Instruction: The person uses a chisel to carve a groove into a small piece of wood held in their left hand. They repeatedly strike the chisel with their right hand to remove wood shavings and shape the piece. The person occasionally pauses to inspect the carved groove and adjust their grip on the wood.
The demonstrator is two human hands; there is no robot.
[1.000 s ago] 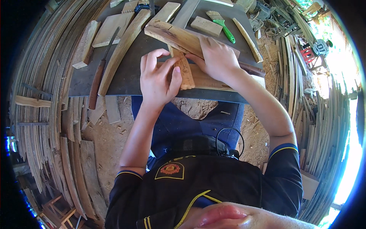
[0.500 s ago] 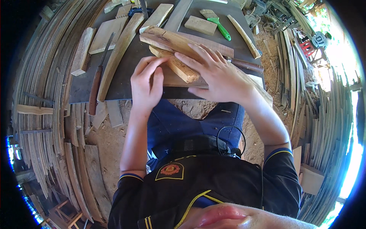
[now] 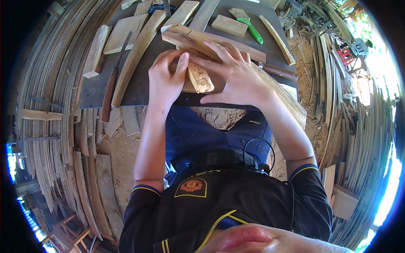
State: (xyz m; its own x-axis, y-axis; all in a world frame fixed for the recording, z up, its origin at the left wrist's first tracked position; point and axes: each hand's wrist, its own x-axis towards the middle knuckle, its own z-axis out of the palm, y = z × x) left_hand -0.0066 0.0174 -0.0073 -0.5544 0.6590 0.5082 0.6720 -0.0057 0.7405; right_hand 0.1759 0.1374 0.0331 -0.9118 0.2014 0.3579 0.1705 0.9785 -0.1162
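Note:
My left hand [image 3: 167, 76] is curled with thumb and fingers around the far end of a short, rough-ended wooden piece [image 3: 201, 80]. My right hand [image 3: 236, 76] has its fingers spread over that piece and a long angled plank [image 3: 181, 36], with the thumb stretched toward the bench's near edge. Another flat board [image 3: 256, 55] lies beneath the plank. Just right of my fingers, a wooden-handled tool [image 3: 282, 74] lies partly under the plank. The contact points at my left fingertips are partly hidden.
The dark bench [image 3: 95, 95] holds a long tool with wooden handle [image 3: 109, 97], a curved batten [image 3: 126, 80], several blocks [image 3: 228, 25], and a green-handled brush [image 3: 253, 31]. Stacked timber [image 3: 42, 105] lines both sides. A red chair [image 3: 346, 57] stands at far right.
Since one second ago my right hand has gone from gripping the plank to spread fingers. The plank's right end has swung toward me. My left hand has shifted leftward, fingers more curled.

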